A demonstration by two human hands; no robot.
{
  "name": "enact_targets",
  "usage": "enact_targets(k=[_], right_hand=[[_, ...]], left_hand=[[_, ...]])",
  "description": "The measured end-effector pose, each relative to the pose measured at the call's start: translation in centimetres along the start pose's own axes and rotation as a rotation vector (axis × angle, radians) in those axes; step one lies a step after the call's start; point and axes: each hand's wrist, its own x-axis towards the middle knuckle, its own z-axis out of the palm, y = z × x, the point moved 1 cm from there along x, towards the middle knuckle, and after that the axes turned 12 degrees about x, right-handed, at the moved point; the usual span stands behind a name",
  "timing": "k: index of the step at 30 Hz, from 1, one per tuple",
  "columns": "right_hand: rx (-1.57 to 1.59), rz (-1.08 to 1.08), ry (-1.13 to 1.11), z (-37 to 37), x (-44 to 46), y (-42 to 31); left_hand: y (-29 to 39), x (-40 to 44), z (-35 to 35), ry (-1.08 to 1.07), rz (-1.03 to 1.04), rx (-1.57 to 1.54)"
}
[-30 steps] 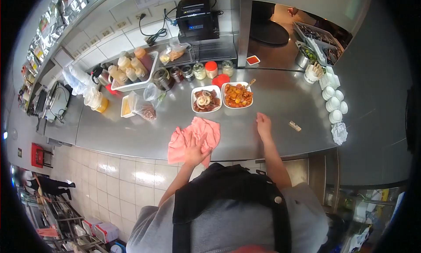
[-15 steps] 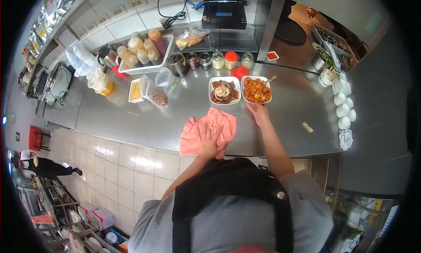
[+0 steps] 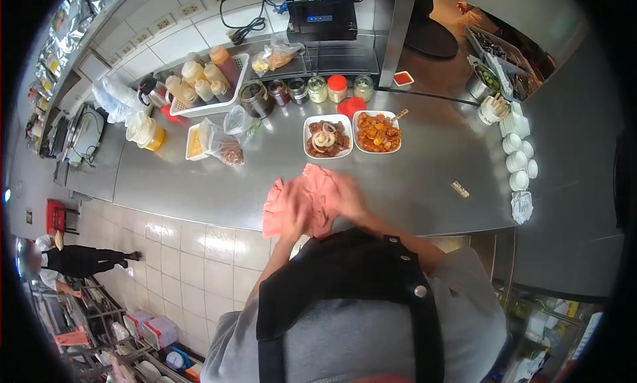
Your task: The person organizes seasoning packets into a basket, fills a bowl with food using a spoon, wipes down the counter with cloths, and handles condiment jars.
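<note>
Crumpled pink cloth (image 3: 312, 194) is lying on the stainless-steel desk (image 3: 199, 197), near its front edge, and we are working it with both hands. Our left hand (image 3: 292, 207) is resting on the cloth's left part; our right hand (image 3: 348, 197) is meeting its right side. Both are blurring, so we are not managing to tell whether the fingers are grasping fabric or just pressing on it.

Beyond the cloth, two white square bowls are standing side by side: the left bowl (image 3: 329, 156) is holding dark glazed meat under pale onion rings, the right bowl (image 3: 379, 151) orange-sauced pieces with a handle sticking out. Behind them we are seeing a flat red round lid (image 3: 352, 106) and a row of glass jars, one wearing a red cap (image 3: 337, 81). Off to the right, a small beige strip (image 3: 460, 188) is lying alone; farther right, small white cups (image 3: 516, 162) are sitting in stacks. Leftward, a clear plastic bag (image 3: 229, 151) is slumping beside a white tray (image 3: 193, 156).
</note>
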Motion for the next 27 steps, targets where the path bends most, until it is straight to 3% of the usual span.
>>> enact_targets(k=[1,2,4,5,8,12,13,15,18,19,21,27], right_hand=[[-0.076,-0.274,-0.201,0.2,0.2,-2.1],[-0.068,-0.268,-0.203,0.4,-0.4,-2.3],[-0.387,-0.374,-0.399,0.6,-1.8,-2.5],[-0.345,-0.286,-0.436,0.1,-1.5,-2.2],[-0.432,-0.236,-0.371,-3.2,-2.0,-0.5],[-0.374,-0.112,-0.287,-8.0,-3.3,0.5],[-0.368,-0.122,-0.302,-8.4,-3.4,0.4],[-0.423,0.057,-0.334,-9.1,-3.2,-0.3],[-0.412,0.084,-0.378,-7.8,-1.6,-2.5],[-0.409,0.073,-0.39,-6.6,-1.7,-2.3],[-0.461,-0.196,-0.229,-4.3,-2.6,-1.3],[-0.489,-0.159,-0.252,-3.4,-2.3,-0.5]], left_hand=[[-0.1,0.0,-1.6,-0.049,-0.06,0.087],[-0.2,0.0,-2.5,-0.053,-0.067,0.092],[-0.2,-0.1,-3.0,-0.097,-0.01,0.351],[-0.9,-1.0,-2.4,-0.221,0.014,0.619],[-2.5,-1.8,-1.2,-0.273,0.031,0.793],[-3.8,-0.1,-0.4,-0.254,0.038,0.773],[-3.8,0.2,-0.4,-0.244,0.022,0.778],[-3.5,0.5,-0.4,-0.255,0.053,0.798],[-2.7,0.5,-0.7,-0.227,0.073,0.778],[-2.4,0.3,-0.6,-0.217,0.061,0.784],[-1.3,-0.7,0.3,-0.239,0.048,0.751],[1.6,-2.7,1.7,-0.403,0.14,0.691]])
